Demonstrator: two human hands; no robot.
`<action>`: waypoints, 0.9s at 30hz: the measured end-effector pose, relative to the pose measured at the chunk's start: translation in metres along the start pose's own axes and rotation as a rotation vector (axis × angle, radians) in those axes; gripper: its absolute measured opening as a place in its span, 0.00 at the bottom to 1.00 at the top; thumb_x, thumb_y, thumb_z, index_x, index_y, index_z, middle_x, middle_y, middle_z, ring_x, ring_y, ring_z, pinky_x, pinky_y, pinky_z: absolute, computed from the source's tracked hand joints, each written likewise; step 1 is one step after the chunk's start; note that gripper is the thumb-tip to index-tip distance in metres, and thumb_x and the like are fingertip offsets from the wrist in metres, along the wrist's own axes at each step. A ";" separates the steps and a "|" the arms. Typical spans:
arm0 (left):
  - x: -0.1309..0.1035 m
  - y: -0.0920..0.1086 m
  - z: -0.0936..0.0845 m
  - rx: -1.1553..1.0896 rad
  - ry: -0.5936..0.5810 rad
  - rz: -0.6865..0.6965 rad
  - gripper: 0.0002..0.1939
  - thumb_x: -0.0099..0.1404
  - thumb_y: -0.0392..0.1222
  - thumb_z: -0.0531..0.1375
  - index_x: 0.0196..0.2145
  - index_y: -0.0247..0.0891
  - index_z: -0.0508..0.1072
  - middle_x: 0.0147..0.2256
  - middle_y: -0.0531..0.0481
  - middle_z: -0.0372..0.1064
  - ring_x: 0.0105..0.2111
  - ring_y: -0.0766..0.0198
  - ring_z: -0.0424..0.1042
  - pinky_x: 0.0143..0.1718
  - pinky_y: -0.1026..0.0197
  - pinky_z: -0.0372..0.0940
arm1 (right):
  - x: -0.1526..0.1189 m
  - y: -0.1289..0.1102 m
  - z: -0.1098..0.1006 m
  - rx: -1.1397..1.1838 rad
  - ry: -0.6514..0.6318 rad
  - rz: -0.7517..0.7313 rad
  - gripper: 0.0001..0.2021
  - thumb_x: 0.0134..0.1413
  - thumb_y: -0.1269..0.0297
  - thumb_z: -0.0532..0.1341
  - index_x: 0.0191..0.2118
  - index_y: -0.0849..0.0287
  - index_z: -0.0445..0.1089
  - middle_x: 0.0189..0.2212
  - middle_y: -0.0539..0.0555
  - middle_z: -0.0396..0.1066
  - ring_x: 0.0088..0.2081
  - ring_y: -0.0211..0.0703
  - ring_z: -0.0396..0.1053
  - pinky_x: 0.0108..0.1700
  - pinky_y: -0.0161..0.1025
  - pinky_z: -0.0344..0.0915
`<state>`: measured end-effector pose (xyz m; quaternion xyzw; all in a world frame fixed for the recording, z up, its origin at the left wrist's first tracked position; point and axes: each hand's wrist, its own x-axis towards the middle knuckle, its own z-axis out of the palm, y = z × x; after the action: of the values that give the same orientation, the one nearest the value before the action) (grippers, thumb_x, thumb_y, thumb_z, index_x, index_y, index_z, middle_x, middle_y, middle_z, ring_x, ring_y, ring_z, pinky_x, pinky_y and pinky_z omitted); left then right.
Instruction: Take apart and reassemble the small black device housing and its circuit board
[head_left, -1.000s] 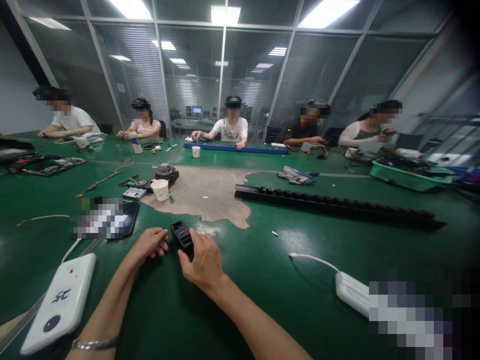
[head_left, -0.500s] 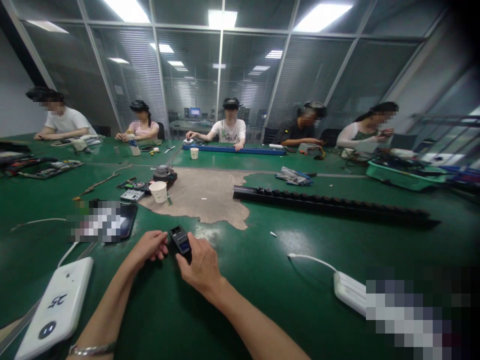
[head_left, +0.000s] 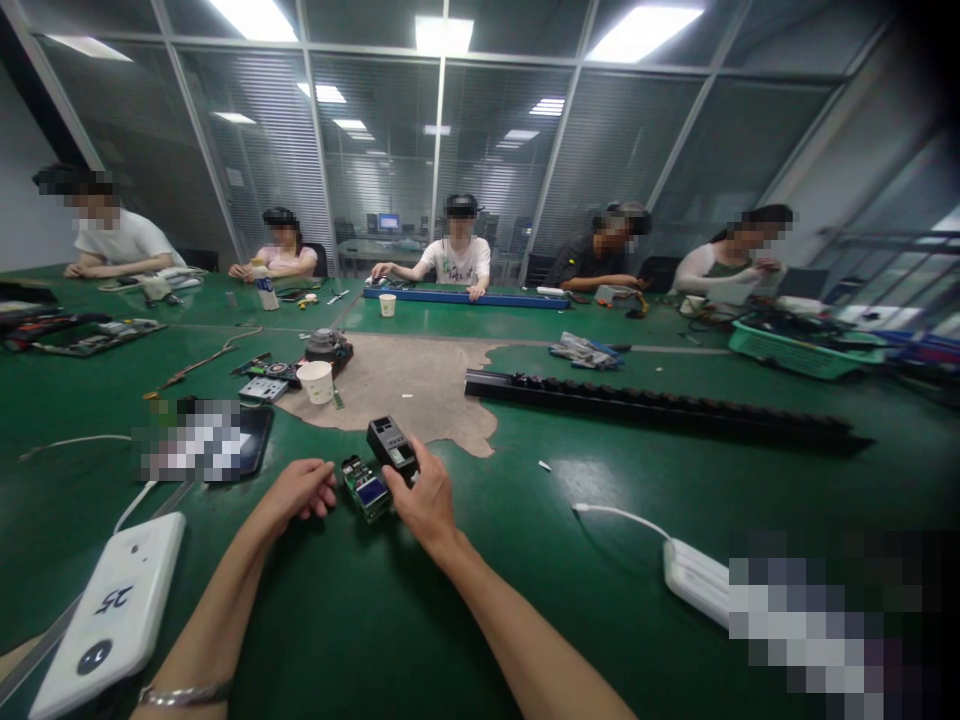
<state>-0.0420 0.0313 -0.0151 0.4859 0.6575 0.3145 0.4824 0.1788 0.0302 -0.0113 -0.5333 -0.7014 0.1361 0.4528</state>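
Note:
My right hand (head_left: 426,500) grips a black plastic housing (head_left: 390,440) with cut-out openings, fingers on its right side and thumb below. The housing is lifted and tilted above a green circuit board (head_left: 364,488) with a small blue display. This board lies just below and left of the housing, apart from most of it. Beside the board's left edge is my left hand (head_left: 304,488), fingers curled closed. Whatever lies inside those fingers, if anything, is hidden. Whether the fingertips touch the board I cannot tell.
A white power bank (head_left: 112,610) lies front left, another white device with a cable (head_left: 694,580) at right. Ahead stand a paper cup (head_left: 316,382), electronic parts (head_left: 262,388) and a long black bar (head_left: 660,410). Several people sit across the green table (head_left: 525,560).
My right hand has lifted the black housing up and to the right, off the circuit board, which now shows bare. My left hand has stayed nearly still.

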 end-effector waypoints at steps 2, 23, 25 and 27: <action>0.000 0.000 0.000 -0.003 -0.008 -0.002 0.23 0.55 0.62 0.54 0.31 0.36 0.66 0.21 0.50 0.70 0.16 0.68 0.66 0.14 0.69 0.48 | 0.001 0.006 0.001 0.003 -0.003 0.021 0.25 0.53 0.57 0.59 0.56 0.59 0.60 0.43 0.58 0.70 0.45 0.49 0.67 0.47 0.44 0.62; -0.002 0.000 -0.001 0.000 0.028 0.018 0.23 0.53 0.61 0.56 0.31 0.36 0.66 0.22 0.50 0.70 0.16 0.69 0.66 0.15 0.70 0.49 | -0.006 0.017 0.008 -0.097 0.034 -0.062 0.32 0.46 0.62 0.59 0.59 0.62 0.55 0.53 0.61 0.61 0.51 0.54 0.59 0.53 0.50 0.55; -0.003 0.000 -0.001 -0.011 0.024 0.052 0.23 0.54 0.61 0.56 0.32 0.36 0.65 0.22 0.50 0.70 0.16 0.69 0.66 0.15 0.70 0.49 | -0.006 0.017 0.009 -0.094 0.038 -0.059 0.31 0.46 0.63 0.59 0.58 0.62 0.56 0.53 0.61 0.62 0.51 0.54 0.59 0.53 0.49 0.55; -0.004 0.000 0.000 -0.015 0.020 0.046 0.22 0.54 0.60 0.55 0.32 0.36 0.65 0.21 0.51 0.70 0.16 0.69 0.66 0.15 0.70 0.49 | -0.005 0.018 0.009 -0.094 0.046 -0.061 0.30 0.46 0.64 0.59 0.58 0.61 0.57 0.52 0.60 0.62 0.50 0.53 0.59 0.53 0.49 0.55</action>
<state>-0.0422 0.0275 -0.0135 0.4942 0.6486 0.3354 0.4718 0.1829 0.0355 -0.0310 -0.5352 -0.7124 0.0767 0.4475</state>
